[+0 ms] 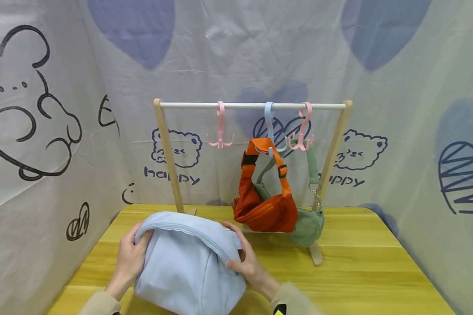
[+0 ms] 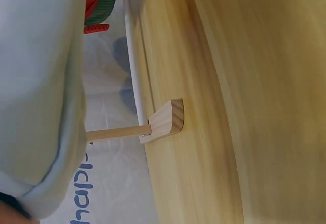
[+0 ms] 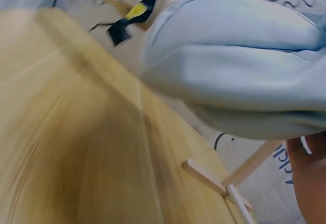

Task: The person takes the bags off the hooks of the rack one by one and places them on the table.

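Both hands hold a light blue bag (image 1: 177, 271) with a curved zipper over the front of the table. My left hand (image 1: 131, 253) grips its upper left edge, thumb on the front side. On the right side, my right hand (image 1: 251, 264) grips the bag with the thumb near the zipper's end and the other fingers behind it. The left wrist view shows the bag's pale side (image 2: 35, 81) large and close. In the right wrist view its rounded body (image 3: 229, 76) is above the tabletop, with fingers (image 3: 310, 178) at its edge.
Behind the bag stands a rack with a white bar (image 1: 181, 105) and wooden legs (image 1: 168, 162). Pink hooks (image 1: 220, 127) and a blue hook (image 1: 269, 120) hang from it. An orange bag (image 1: 266, 212) and a green bag (image 1: 309, 227) hang there, above the wooden table (image 1: 362, 262).
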Tool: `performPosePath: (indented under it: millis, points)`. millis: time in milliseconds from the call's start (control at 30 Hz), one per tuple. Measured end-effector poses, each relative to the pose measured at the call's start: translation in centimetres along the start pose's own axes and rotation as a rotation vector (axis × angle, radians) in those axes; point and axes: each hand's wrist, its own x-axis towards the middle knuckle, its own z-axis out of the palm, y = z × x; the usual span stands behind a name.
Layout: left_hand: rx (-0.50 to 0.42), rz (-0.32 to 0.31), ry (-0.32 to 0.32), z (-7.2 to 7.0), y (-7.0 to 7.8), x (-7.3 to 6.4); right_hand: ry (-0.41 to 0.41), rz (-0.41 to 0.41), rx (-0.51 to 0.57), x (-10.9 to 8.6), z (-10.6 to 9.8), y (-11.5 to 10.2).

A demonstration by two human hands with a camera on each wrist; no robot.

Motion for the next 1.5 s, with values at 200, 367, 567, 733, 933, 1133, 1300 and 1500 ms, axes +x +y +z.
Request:
performPosePath:
  millis: [200,367,567,733,933,1133,1300,1500]
  points:
    - [0.106,-0.091,-0.073,-0.4,-0.1,0.0,0.128,0.029,-0.150,-0.3,1.1,0.1]
    - [0.189,-0.131,-0.157,-0.9,-0.5,0.2,0.332,0.150,-0.201,0.0,2.3,0.0]
    - [0.265,-0.186,-0.322,-2.0,-1.5,0.6,0.508,0.293,-0.167,0.6,3.4,0.5]
    - [0.254,-0.300,-0.489,-3.0,-3.0,0.6,0.597,0.456,-0.157,0.8,3.9,1.6]
    - [0.191,-0.428,-0.624,-4.0,-4.9,0.6,0.670,0.576,-0.208,0.7,4.4,3.6]
    - [0.140,-0.528,-0.673,-4.6,-6.8,0.7,0.684,0.645,-0.272,1.1,4.9,5.2]
    - [0.202,-0.507,-0.690,-4.8,-8.2,0.3,0.662,0.675,-0.335,1.1,5.4,6.4]
    - [0.240,-0.464,-0.715,-5.0,-9.3,0.3,0.562,0.682,-0.513,0.8,5.0,7.2]
